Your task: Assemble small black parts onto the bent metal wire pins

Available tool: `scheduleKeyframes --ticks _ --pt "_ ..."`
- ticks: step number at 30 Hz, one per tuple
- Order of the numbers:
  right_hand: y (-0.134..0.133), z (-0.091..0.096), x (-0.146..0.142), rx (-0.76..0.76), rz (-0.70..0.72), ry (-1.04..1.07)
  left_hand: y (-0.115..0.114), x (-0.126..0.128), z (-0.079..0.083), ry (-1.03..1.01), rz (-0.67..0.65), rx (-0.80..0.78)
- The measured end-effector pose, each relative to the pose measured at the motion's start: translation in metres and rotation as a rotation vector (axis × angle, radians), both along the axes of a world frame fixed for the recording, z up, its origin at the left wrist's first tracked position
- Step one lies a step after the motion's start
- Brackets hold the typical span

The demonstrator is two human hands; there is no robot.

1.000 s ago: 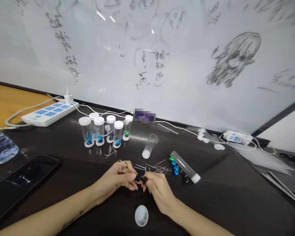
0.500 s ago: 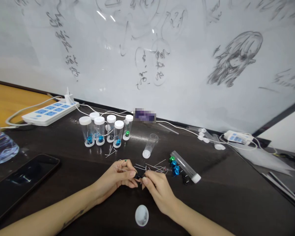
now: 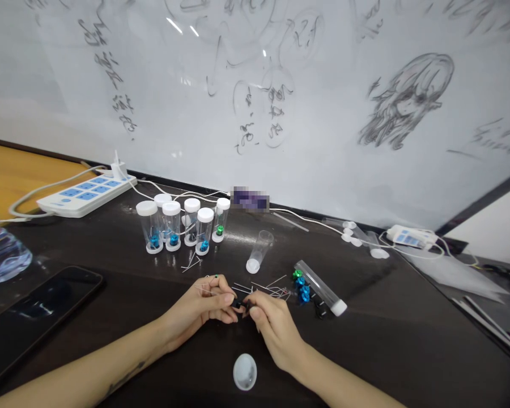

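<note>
My left hand [image 3: 204, 310] and my right hand [image 3: 272, 326] meet over the dark table, fingers pinched together on a small black part [image 3: 239, 304] between them. Thin metal pins [image 3: 263, 289] lie scattered just beyond my fingers. To the right lie small green and blue knobs [image 3: 301, 286] beside a clear tube [image 3: 321, 288] on its side. An open clear vial [image 3: 259, 251] lies behind the pins. A white cap [image 3: 244, 372] rests near my wrists.
Several capped vials [image 3: 182, 225] holding blue or green parts stand at the back. A white power strip [image 3: 87, 194] and cables run along the whiteboard. A black phone [image 3: 29, 317] and a water bottle [image 3: 0, 249] sit at left; loose caps [image 3: 357, 241] at right.
My fingertips have shifted slightly on the small black part; both hands stay in the same place.
</note>
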State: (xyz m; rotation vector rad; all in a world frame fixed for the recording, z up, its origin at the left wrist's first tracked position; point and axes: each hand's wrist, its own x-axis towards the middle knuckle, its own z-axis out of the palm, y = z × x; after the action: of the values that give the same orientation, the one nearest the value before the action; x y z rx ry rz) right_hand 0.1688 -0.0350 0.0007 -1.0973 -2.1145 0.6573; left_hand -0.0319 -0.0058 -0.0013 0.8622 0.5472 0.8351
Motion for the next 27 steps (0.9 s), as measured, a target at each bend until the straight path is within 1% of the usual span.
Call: scheduleKeyframes --ticks 2,5,9,11,14,19,22,27 --pt "-0.0004 0.0001 0.001 0.003 -0.017 0.043 0.0 -0.0005 0.0003 -0.004 0.008 -0.004" --pt "-0.0007 0.0002 0.0017 0.044 0.006 0.075 0.0001 -0.001 0.0002 -0.009 0.005 -0.003" --pt "0.0003 -0.0004 0.0013 0.046 0.047 0.042 0.0009 -0.0006 -0.0004 -0.009 -0.014 0.0" --pt "0.0004 -0.0007 0.001 0.04 0.051 0.019 0.0013 -0.0006 -0.001 -0.006 -0.003 -0.004" --pt "-0.0007 -0.0008 0.0002 0.052 0.037 0.011 0.0015 -0.0011 -0.002 -0.014 0.027 -0.013" --pt "-0.0023 0.0001 -0.002 0.049 -0.055 0.065 0.0016 -0.0016 -0.0018 -0.03 0.03 -0.023" --pt "-0.0018 0.001 -0.0026 0.066 -0.048 0.039 0.0013 -0.0013 -0.0011 -0.019 0.021 -0.016" --pt "-0.0012 0.0017 -0.0017 0.038 -0.028 -0.035 0.0005 -0.0009 -0.0008 -0.004 -0.004 -0.006"
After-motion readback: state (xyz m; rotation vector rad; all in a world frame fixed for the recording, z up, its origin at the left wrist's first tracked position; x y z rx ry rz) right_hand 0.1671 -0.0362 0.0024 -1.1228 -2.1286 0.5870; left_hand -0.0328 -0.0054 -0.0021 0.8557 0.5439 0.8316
